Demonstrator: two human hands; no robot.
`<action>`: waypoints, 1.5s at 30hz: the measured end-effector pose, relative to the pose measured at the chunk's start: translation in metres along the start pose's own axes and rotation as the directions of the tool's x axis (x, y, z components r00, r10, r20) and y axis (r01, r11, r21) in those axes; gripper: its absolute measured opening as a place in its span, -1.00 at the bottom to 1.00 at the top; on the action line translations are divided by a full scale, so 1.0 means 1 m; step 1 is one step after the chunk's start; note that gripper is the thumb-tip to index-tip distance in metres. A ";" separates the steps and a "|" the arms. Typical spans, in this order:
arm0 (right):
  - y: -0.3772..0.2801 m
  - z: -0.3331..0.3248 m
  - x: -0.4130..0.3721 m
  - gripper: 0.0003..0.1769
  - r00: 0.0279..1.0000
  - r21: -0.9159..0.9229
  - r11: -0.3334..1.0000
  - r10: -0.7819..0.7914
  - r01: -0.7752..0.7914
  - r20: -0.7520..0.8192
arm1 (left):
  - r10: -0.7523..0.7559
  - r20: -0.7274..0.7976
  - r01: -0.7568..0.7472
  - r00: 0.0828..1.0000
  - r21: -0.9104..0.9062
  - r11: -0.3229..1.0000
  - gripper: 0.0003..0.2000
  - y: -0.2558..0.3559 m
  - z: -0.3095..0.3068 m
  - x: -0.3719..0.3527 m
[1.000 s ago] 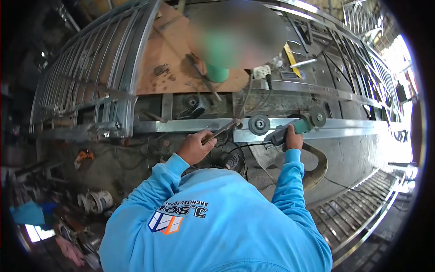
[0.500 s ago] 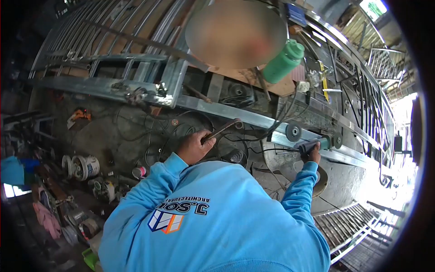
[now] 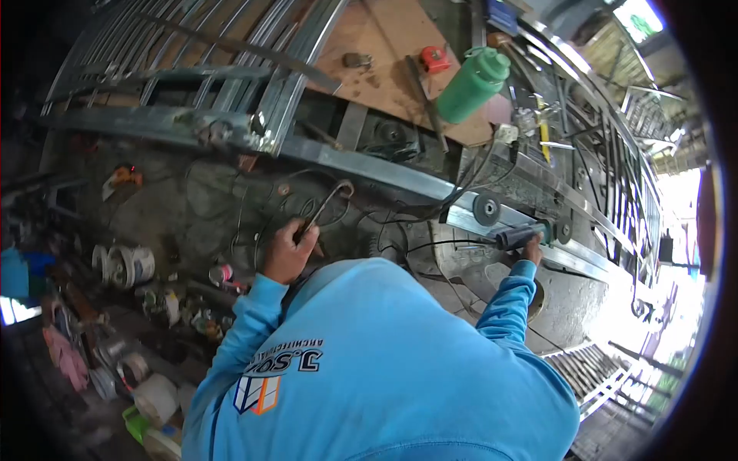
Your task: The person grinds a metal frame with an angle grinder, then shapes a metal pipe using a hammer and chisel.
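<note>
In my left hand is a thin metal bar with a curled end, its tip pointing up and away from me. The fingers are closed around its lower part. My right hand grips an angle grinder with a dark body and a greenish head, lying along a shiny metal channel. A black cord runs left from the grinder. Near the grinder, a round dark disc rests against the metal beam.
Beyond the beam, a plywood board bears a green bottle and a red tape measure. Welded metal grilles spread to the far left. Buckets and an orange tool lie on the floor at left, among loose cables.
My left hand has shifted left and slightly toward the top with the bar, which now points more steeply. My right hand stays on the grinder. The view has shifted a little.
</note>
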State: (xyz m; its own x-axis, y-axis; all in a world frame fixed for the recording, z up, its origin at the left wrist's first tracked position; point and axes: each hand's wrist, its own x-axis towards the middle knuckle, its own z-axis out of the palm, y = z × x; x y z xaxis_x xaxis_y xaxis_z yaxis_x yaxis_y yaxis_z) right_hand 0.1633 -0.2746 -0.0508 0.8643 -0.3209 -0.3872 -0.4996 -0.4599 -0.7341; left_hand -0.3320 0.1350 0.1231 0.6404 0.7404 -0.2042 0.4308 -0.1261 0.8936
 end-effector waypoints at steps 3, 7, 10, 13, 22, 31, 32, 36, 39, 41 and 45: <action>-0.055 0.001 -0.072 0.11 0.924 -0.326 0.943 -0.181 0.066 -0.337 | 0.139 -0.148 -0.135 0.979 0.043 0.990 -0.75 -0.006 0.022 -0.006; -0.074 0.040 -0.071 -0.30 0.444 -0.839 0.245 -0.896 0.486 -0.004 | 0.111 -0.155 -0.094 0.982 0.113 0.989 -0.73 0.008 0.038 -0.013; -0.152 0.116 -0.181 -0.54 0.539 -0.077 0.541 -0.793 0.837 0.285 | 0.161 -0.174 -0.132 0.971 0.167 0.977 -0.70 0.022 0.047 -0.015; -0.174 0.207 -0.209 -0.67 0.322 -0.120 0.305 -0.787 0.945 0.526 | 0.086 -0.186 -0.032 0.979 0.274 0.961 -0.71 0.033 0.050 -0.021; -0.186 0.304 -0.211 -0.68 0.579 -0.263 0.526 -0.636 0.809 0.510 | 0.037 -0.229 0.004 0.973 0.177 0.984 -0.75 0.007 0.052 -0.031; -0.147 0.115 -0.269 -0.80 -0.074 0.386 0.241 -0.760 0.890 0.646 | 0.101 -0.358 0.059 0.928 0.408 0.911 -0.61 0.053 0.016 -0.009; -0.135 0.094 -0.280 -0.77 -0.321 0.502 -0.089 -0.859 0.860 0.399 | 0.116 -0.397 0.073 0.910 0.431 0.899 -0.58 0.049 0.010 -0.004; -0.149 0.022 -0.333 -0.73 0.033 0.281 0.535 -0.503 0.797 0.864 | 0.163 -0.457 0.096 0.874 0.492 0.866 -0.48 0.051 0.001 0.009; -0.146 0.019 -0.338 -0.71 -0.023 0.320 0.485 -0.524 0.814 0.851 | 0.144 -0.441 0.089 0.886 0.466 0.881 -0.48 0.053 0.000 0.013; -0.147 0.020 -0.340 -0.70 -0.024 0.302 0.476 -0.505 0.826 0.863 | 0.160 -0.443 0.072 0.882 0.463 0.884 -0.48 0.058 0.001 0.010; -0.141 0.026 -0.340 -0.71 -0.041 0.325 0.484 -0.508 0.812 0.860 | 0.248 -0.493 0.058 0.834 0.525 0.849 -0.54 0.055 0.004 0.002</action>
State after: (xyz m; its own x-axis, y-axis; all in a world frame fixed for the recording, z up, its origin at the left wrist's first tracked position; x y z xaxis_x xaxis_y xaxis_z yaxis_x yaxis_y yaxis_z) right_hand -0.0586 -0.0790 0.1701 0.2680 0.9591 -0.0908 0.4790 -0.2145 -0.8512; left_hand -0.3045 0.1266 0.1703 0.3273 0.9118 0.2481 0.7366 -0.4107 0.5374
